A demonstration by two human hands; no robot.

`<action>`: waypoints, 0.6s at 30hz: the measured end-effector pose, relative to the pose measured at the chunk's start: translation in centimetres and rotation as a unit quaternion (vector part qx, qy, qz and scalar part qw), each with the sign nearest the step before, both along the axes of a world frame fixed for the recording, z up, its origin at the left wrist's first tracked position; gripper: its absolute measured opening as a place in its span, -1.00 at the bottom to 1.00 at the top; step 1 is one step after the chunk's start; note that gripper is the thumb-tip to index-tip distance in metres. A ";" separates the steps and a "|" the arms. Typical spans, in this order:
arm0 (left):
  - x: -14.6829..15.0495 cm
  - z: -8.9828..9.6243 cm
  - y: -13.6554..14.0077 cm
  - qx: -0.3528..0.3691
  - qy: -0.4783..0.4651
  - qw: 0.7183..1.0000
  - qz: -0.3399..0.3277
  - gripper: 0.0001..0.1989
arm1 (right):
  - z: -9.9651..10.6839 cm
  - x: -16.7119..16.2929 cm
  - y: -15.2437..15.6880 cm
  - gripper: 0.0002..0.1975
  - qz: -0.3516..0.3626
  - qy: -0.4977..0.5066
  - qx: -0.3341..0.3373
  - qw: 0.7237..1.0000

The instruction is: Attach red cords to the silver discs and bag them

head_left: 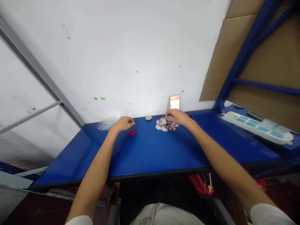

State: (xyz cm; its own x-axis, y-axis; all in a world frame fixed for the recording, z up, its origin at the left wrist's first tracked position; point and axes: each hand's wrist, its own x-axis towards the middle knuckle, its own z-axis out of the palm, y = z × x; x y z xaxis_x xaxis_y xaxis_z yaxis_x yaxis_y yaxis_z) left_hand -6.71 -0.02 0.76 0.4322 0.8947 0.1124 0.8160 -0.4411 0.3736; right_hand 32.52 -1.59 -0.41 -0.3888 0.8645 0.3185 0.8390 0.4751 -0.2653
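Observation:
My left hand (124, 123) hovers above the blue table with its fingers curled together. Whatever may be in its pinch is too small to make out. Just below it lies a small heap of red pieces (132, 133). On the right, my right hand (177, 116) reaches over a pile of shiny silver discs (165, 128), several with red loops or strips on them. Its thumb and fingers are drawn together at the pile's back edge, and what they grip cannot be seen clearly. A single round silver disc (148, 118) lies between the two hands, near the wall.
A clear plastic bag (106, 124) lies at the back left. Behind the discs, a phone with a lit screen (174, 102) leans on the white wall. A white power strip (256, 126) sits at the right, beside a blue metal frame (246, 53). The table (152, 153) ends at a dark front edge.

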 end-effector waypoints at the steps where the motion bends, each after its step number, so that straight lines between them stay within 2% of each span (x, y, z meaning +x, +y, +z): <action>1: -0.5 0.1 0.1 -0.020 0.009 1.000 -0.013 -0.78 | 0.1 0.1 -0.1 -0.83 0.001 -0.008 0.000 1.000; 4: -1.3 0.5 0.0 -0.073 0.024 0.996 -0.039 -0.79 | 0.3 0.3 -0.2 -0.86 0.000 -0.020 0.004 1.000; 10: -1.2 0.8 -0.4 -0.151 0.034 0.987 -0.048 -0.80 | -0.1 0.2 0.0 -0.89 -0.003 -0.038 -0.011 0.999; 14: -1.3 0.5 -0.2 -0.168 0.012 0.984 -0.056 -0.78 | -0.2 -0.1 -0.2 -0.88 0.007 -0.027 -0.016 0.999; 18: -1.1 0.1 0.0 -0.168 -0.004 0.984 -0.065 -0.82 | 0.0 -0.8 -0.9 -0.85 0.020 -0.007 0.037 0.999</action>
State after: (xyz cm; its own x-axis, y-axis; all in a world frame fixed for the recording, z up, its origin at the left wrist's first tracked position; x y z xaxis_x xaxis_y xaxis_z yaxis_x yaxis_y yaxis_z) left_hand -7.84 -0.03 0.86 0.5464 0.8186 -0.1771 0.7571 -0.3923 0.5225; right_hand 31.77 -2.47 -0.37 -0.4270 0.8223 0.3762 0.8224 0.5261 -0.2166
